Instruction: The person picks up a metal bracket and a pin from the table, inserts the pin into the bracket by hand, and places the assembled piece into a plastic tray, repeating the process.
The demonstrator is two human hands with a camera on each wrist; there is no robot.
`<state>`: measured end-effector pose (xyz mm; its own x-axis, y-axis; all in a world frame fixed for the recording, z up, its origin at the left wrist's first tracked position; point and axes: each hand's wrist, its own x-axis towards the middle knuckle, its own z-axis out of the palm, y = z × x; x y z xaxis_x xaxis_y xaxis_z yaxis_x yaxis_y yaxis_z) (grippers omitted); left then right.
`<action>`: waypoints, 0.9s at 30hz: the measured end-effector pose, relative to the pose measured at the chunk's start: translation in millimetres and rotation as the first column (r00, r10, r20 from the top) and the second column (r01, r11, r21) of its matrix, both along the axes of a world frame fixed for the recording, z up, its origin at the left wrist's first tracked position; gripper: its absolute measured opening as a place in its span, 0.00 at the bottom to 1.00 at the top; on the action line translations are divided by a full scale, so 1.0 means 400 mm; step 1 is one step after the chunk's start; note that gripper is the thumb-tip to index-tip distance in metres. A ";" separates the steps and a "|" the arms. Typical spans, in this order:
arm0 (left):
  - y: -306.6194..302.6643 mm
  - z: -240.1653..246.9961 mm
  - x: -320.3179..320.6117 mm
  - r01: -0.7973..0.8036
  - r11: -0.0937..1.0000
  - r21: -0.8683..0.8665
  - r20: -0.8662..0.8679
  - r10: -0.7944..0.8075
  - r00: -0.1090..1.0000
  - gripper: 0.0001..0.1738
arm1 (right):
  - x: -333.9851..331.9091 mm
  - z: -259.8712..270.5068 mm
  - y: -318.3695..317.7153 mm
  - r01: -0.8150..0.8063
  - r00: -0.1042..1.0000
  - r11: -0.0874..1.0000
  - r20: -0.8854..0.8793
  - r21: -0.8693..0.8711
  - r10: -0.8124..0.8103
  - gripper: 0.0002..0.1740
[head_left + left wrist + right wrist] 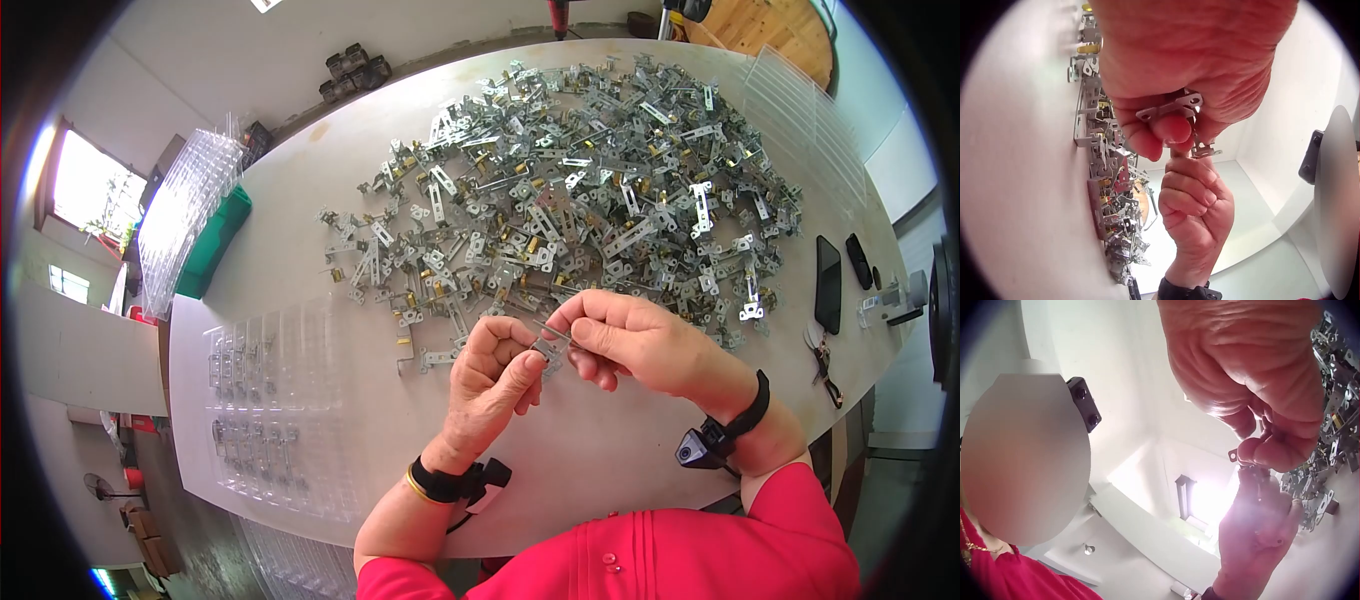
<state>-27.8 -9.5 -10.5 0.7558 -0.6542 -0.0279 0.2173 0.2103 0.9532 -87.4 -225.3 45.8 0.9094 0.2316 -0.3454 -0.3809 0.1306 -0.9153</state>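
Observation:
Over the table's near side, my left hand [490, 375] and right hand [640, 345] meet at a small silver metal bracket [546, 348]. The left thumb and fingers pinch it. In the left wrist view, a flat bracket end with holes [1169, 108] sticks out beside the left fingertips. My right fingers are curled and pinch the metal at the other side, hiding much of it. The right wrist view shows a small holed tab [1233, 455] by the right fingertips. Just beyond both hands spreads a large heap of metal brackets [600, 200], some with brass-coloured parts.
Clear plastic trays [335, 400] lie at left, with several brackets in their compartments. Behind them, stacked clear trays [185, 215] lean over a green bin [222, 240]. At right are a phone [828, 285], a small black object [858, 262] and a pliers-like tool [822, 362].

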 end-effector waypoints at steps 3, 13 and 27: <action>0.004 0.001 0.001 0.036 0.999 0.019 -0.002 -0.036 0.999 0.15 | 0.004 0.002 0.001 -0.013 1.000 1.000 -0.021 0.001 0.013 0.15; 0.005 0.011 -0.004 0.249 0.967 0.048 -0.064 -0.246 0.967 0.12 | -0.009 -0.017 0.020 0.228 0.954 0.880 0.276 -0.416 -0.116 0.11; -0.005 -0.011 0.014 0.090 0.994 -0.063 -0.209 -0.101 0.973 0.14 | -0.009 -0.002 0.015 0.305 0.741 0.849 0.668 -0.432 0.074 0.05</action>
<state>-22.2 -11.4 -14.9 0.6704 -0.7278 -0.1444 0.4344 0.2271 0.8716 -91.1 -219.2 45.2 0.9511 0.0826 0.2976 0.3054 -0.3969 -0.8656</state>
